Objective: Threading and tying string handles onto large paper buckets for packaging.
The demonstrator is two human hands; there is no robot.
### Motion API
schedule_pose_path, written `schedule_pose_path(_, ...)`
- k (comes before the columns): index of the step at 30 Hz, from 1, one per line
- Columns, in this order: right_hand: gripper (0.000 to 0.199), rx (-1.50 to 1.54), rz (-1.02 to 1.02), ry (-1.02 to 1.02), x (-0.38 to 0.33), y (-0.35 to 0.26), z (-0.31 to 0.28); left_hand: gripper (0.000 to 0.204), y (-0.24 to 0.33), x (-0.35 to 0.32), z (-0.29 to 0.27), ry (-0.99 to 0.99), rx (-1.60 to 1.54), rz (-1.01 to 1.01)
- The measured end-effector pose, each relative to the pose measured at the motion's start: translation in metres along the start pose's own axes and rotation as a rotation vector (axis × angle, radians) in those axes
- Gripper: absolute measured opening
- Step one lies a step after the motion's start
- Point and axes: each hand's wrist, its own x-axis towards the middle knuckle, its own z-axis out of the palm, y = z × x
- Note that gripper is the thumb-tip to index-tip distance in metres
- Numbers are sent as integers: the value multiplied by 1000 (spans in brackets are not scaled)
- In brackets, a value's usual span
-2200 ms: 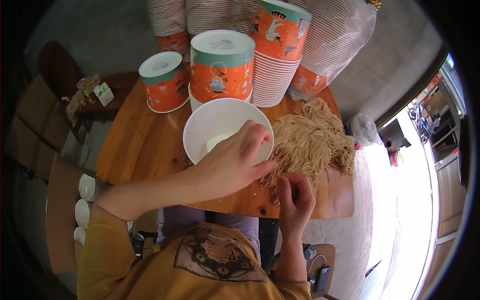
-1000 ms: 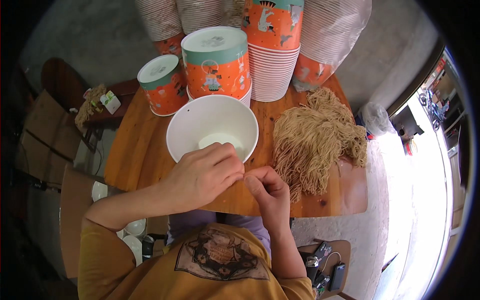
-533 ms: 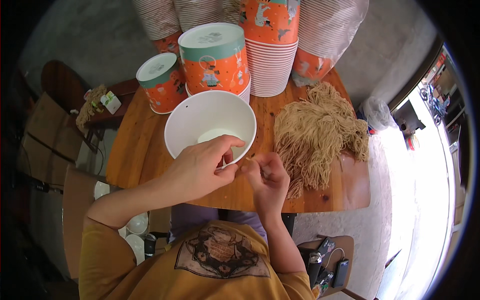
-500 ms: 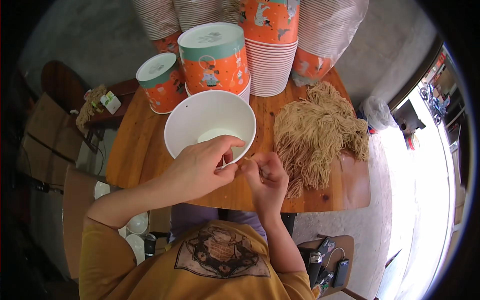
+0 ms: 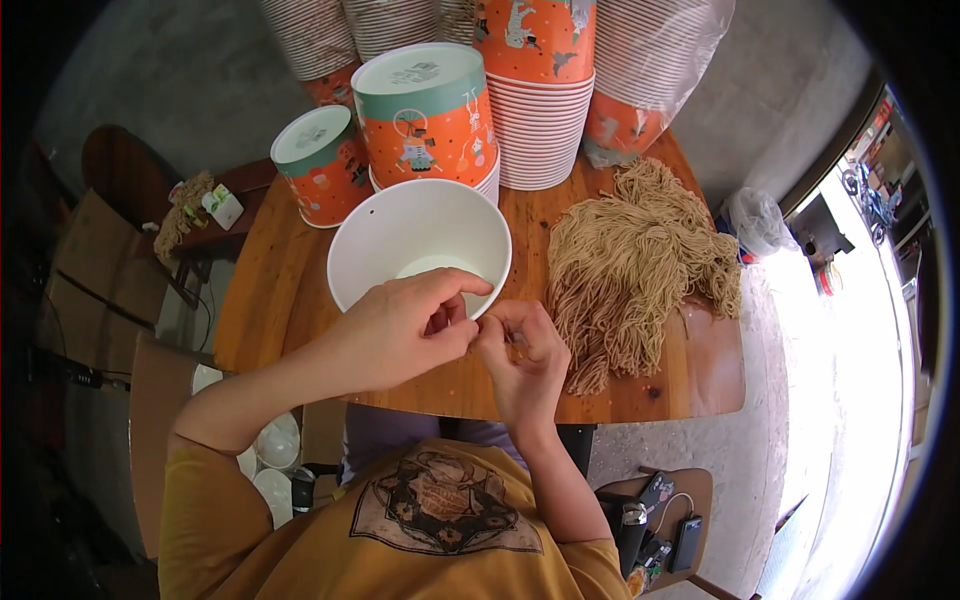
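A white-lined paper bucket [image 5: 405, 228] stands mouth up on the wooden table in front of me, with a small hole near its far left rim. My left hand [image 5: 412, 325] is closed over the near right rim, fingers reaching inside and thumb outside. Just right of it, my right hand [image 5: 522, 358] pinches at the outside of the same rim. Whatever lies between its fingertips is too small and hidden to make out. Close by on the right lies a heap of tan cords [image 5: 640, 275].
Upside-down orange and green paper buckets [image 5: 420, 110] stand beyond the open one. Behind rise tall nested stacks [image 5: 535, 130], some in clear plastic [image 5: 660, 60]. A stool with a phone [image 5: 686, 543] is at lower right. The wooden table [image 5: 280, 300] has a rounded left edge.
My right hand has shifted slightly left and up, bringing its fingertips closer to the rim and my left thumb. My left hand keeps its hold on the bucket.
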Motion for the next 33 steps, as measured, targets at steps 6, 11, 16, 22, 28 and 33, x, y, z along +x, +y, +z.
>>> schedule_pose_path(6,14,-81,-10,12,0,-2,1,18,-4,9,-8,-106,-268,-155)
schedule_pose_path(11,15,-122,-15,9,-1,-2,2,14,-14,17,-11,-160,-170,-60)
schedule_pose_path(16,16,-225,-39,-21,0,-7,-2,12,-5,23,-11,-221,-72,-192)
schedule_pose_path(22,9,51,176,-20,4,-6,-18,11,-9,18,-11,25,322,106)
schedule_pose_path(28,12,-94,68,-133,30,-26,-26,10,0,17,-16,102,225,198)
schedule_pose_path(33,14,-80,225,-304,38,-25,-19,18,-9,16,-12,-3,-288,20)
